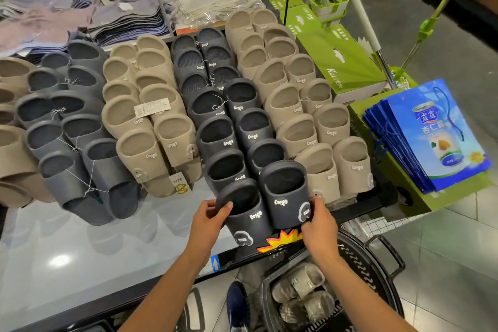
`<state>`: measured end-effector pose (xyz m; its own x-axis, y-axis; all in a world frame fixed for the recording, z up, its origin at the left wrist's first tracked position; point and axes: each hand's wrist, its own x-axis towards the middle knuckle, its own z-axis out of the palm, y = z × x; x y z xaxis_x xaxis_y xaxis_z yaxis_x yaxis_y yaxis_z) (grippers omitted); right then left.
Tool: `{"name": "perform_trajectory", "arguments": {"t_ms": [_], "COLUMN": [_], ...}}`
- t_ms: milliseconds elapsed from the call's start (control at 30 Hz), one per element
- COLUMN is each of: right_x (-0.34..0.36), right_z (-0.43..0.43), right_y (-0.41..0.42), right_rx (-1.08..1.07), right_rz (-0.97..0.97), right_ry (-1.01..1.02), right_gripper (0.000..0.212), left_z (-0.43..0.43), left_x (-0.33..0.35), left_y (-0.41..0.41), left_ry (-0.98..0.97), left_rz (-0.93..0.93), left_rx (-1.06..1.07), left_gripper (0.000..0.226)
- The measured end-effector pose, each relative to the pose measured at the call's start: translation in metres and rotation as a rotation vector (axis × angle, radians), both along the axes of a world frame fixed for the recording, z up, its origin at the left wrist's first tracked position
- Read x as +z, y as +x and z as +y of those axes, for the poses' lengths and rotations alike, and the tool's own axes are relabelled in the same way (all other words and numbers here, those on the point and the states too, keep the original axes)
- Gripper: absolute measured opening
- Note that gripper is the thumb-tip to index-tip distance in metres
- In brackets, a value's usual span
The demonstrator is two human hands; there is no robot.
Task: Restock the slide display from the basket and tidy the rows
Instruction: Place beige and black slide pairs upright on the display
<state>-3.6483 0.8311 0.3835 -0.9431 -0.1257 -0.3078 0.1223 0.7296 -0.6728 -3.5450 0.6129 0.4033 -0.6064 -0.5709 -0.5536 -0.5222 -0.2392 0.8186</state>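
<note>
Two-handed hold at front end of dark row (pixel 215 105), one dark slide per hand. Left hand (pixel 208 217) clamped on left slide (pixel 248 213): thumb on rim of opening, fingers wrapped round outer side. Right hand (pixel 319 219) clamped on right slide (pixel 285 191): thumb beside round white tag, fingers curled round outer side. Hands apart, both slides touching side by side between them, toes toward camera. Left slide lower and nearer, toe close to front edge of table (pixel 80 250), just left of star sticker (pixel 283 240). Right slide further back, up against next pair in row. Dark row in two columns, running away from front edge, with middle beige rows (pixel 145 105) on its left and right beige rows (pixel 296 94) on its right. Grey rows (pixel 67 121) further left, strings and tags loose on several pairs. Paper label (pixel 152 109) lying across middle beige rows. Black basket (pixel 377 272) on floor below right hand, holding beige slides (pixel 299 288); count unclear. Dark blue shoe (pixel 237 302) just left of basket. Green boxes (pixel 342 62) past right end of table, blue bags (pixel 436 132) stacked on another green box beside them. Folded cloth (pixel 126 21) behind slide rows.
</note>
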Motion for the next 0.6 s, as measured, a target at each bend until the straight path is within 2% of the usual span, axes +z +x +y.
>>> {"name": "perform_trajectory", "arguments": {"t_ms": [67,200,367,600], "right_x": [-0.003,-0.012,-0.02,-0.015], "right_z": [-0.001,-0.001,0.002,0.011], "right_y": [0.001,0.002,0.007,0.008], "right_rx": [0.009,0.076,0.083,0.194], "right_rz": [0.009,0.093,0.095,0.092], "right_ry": [0.055,0.266,0.34,0.337], "right_gripper": [0.038,0.042,0.04,0.044], "left_z": [0.001,0.001,0.003,0.004], "left_x": [-0.003,-0.008,-0.008,-0.011], "left_y": [0.003,0.009,0.005,0.006], "left_ry": [0.008,0.017,-0.003,0.032], "left_rz": [-0.007,-0.011,-0.015,-0.032], "left_rx": [0.008,0.011,-0.036,-0.067], "left_gripper": [0.025,0.026,0.025,0.037]}}
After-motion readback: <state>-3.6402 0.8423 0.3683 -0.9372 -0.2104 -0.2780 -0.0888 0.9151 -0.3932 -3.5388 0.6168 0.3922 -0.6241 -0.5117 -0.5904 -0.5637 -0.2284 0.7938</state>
